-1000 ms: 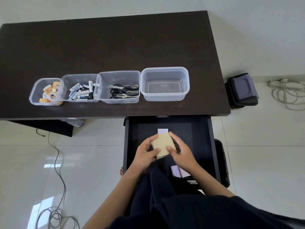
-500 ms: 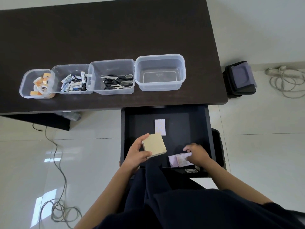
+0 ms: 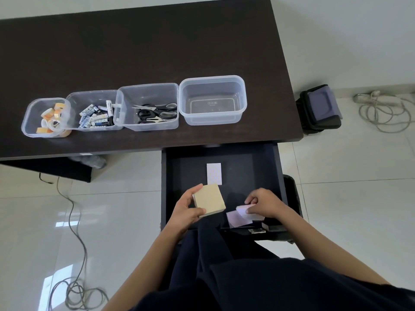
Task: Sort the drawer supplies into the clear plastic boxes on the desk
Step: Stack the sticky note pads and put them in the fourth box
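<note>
Head camera view, looking down into an open black drawer (image 3: 278,176). Above its near left part, the left hand (image 3: 187,211) grips a square tan notepad (image 3: 210,200). At its near right, the right hand (image 3: 263,204) pinches a pale pink paper slip (image 3: 246,208).

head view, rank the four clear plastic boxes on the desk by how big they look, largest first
1. Empty clear box at the right end.
2. Clear box holding black-handled scissors, close behind; slightly farther from centre, so unsure.
3. Clear box of batteries, partly overlapped.
4. Clear box of tape rolls, smallest.
</note>
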Available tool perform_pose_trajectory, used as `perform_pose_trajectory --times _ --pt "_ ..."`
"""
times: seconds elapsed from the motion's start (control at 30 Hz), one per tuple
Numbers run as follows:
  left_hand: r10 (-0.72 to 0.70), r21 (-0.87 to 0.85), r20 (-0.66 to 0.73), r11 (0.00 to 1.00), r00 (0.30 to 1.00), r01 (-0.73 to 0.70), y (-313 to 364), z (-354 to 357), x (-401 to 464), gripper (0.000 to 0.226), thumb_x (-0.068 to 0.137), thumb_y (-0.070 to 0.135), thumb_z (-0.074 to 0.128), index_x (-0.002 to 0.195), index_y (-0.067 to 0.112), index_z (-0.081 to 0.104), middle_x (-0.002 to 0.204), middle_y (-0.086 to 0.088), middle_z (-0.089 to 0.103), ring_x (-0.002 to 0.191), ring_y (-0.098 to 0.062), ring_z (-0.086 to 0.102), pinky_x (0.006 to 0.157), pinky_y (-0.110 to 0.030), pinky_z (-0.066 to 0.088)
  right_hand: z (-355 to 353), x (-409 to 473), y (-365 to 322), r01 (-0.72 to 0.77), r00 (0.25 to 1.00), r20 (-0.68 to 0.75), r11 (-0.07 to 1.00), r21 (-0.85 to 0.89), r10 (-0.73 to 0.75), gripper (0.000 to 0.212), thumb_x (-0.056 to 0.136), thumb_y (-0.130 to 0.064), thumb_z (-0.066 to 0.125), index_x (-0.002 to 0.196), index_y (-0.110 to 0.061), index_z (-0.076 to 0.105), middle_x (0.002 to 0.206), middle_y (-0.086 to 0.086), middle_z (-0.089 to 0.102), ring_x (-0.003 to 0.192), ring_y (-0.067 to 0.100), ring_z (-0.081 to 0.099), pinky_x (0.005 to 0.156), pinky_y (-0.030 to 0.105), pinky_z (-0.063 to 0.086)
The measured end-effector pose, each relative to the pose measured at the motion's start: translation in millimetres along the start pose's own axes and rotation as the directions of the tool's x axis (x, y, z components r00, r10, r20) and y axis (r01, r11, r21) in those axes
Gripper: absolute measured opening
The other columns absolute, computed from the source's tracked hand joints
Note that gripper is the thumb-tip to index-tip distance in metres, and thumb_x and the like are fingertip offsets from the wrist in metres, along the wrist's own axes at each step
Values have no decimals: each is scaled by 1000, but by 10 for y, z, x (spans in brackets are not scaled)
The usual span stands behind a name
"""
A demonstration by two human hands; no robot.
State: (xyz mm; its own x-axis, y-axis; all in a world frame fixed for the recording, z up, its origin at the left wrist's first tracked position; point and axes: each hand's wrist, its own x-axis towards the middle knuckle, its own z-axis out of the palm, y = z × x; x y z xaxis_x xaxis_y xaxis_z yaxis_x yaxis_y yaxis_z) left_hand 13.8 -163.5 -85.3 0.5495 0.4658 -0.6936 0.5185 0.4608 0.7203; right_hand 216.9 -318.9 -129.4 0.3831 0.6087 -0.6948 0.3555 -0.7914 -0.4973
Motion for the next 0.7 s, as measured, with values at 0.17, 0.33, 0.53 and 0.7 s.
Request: perform_pose_trajectory --times 0.17,0.33,0.53,0.7 --pt "9 -15 21 1000 1000 -9 34 43 -4 70 78 -18 56 124 34 50 120 4 52 104 -9 55 88 -41 54 -149 -219 -363 177 934 -348 951 252 -82 12 75 -21 73 85 -14 71 76 -2 63 66 8 55 57 11 43" --pt "52 58 84 997 995 -57 70 98 8 72 78 -18 58 134 25 44 114 10 55 82 8 63 67 -26 53 -64 -353 -742 425 733 -648 882 201 -205 15 75 -13 75 88 -17 70 77 -3 58 63 6 54 59 10 42" --pt "72 12 127 997 989 -74 141 177 9 69 78 -22 57 135 14 44 98 -9 59 56 -5 60 47 -18 48 184 -378 -933 476 822 -466 843 251 -326 29 72 -9 74 99 -18 69 85 -2 60 67 9 58 64 13 46" --pt "102 9 126 995 987 -104 182 223 22 70 72 -26 53 133 8 45 89 -11 58 48 -4 57 44 -15 44 245 -362 -903 405 879 -376 876 263 -293 38 74 -23 77 110 -17 65 99 -7 55 80 4 55 71 13 43"
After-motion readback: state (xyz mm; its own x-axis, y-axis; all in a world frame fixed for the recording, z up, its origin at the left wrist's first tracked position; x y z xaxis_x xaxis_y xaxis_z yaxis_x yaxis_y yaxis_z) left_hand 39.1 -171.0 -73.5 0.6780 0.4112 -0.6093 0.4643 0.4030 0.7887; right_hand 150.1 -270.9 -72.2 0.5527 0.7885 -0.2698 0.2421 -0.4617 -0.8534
